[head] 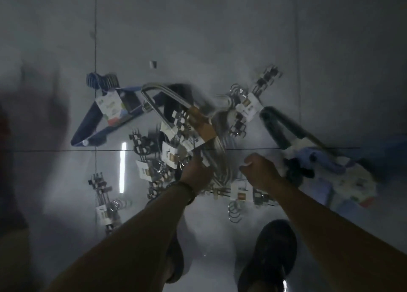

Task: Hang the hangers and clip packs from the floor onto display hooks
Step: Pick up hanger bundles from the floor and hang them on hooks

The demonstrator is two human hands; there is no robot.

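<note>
Below, a shoe (268,254) stands on the floor (198,27). The left hand (196,172) grips silver hangers (199,124), long axis running away leftward over clip packs (169,157). The right hand (259,170) is curled; what it holds is unclear. Blue hangers (92,119) lie farther left, green hangers (273,124) right

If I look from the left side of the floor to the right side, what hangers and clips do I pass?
Blue hangers → silver hangers → clip pack with a white card → green hangers.
</note>
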